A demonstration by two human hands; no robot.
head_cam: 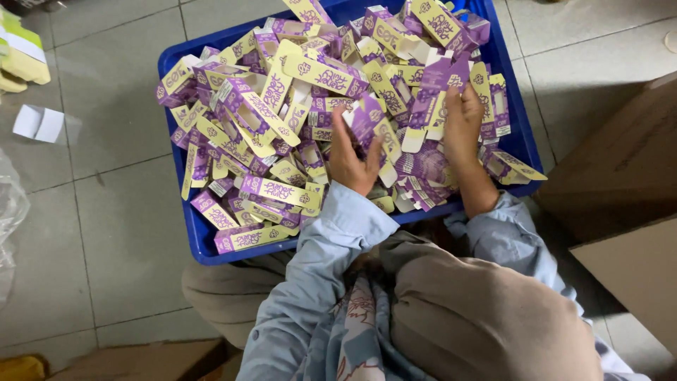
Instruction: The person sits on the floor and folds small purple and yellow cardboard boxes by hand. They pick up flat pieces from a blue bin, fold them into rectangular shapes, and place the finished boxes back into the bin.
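The left hand (350,156) has its grip closed on a small purple-and-yellow folding carton (368,116), fingers curled up around its lower edge and the thumb pressed against its face, so the carton stands up out of the heap just above the palm. The right hand (462,121) lies just beside it, to the right, fingers bent down into the pile; its grip looks partly closed on another purple carton piece (443,74) at its fingertips, though whether it truly pinches it or only presses on it I cannot tell, since the fingers hide the contact.

To my eye the step in hand is picking out and working single cartons from the heap: one is lifted in the left grip, the right is feeling for or steadying another. The next move calls for a light, clean pinch, because the flat cartons interlock by their open flaps and one pulled carelessly would drag its neighbours along.

Around both grips, on every side, spreads the heap of like cartons (282,127), some flat, some half opened, lying crosswise and overlapping. They fill a blue plastic crate (185,233) that sits on the tiled floor (113,141) in front of the person's knees. Well off to the right of the right hand stand brown cardboard boxes (620,176); far to the left of the left hand lies a scrap of white card (39,123) on the tiles.
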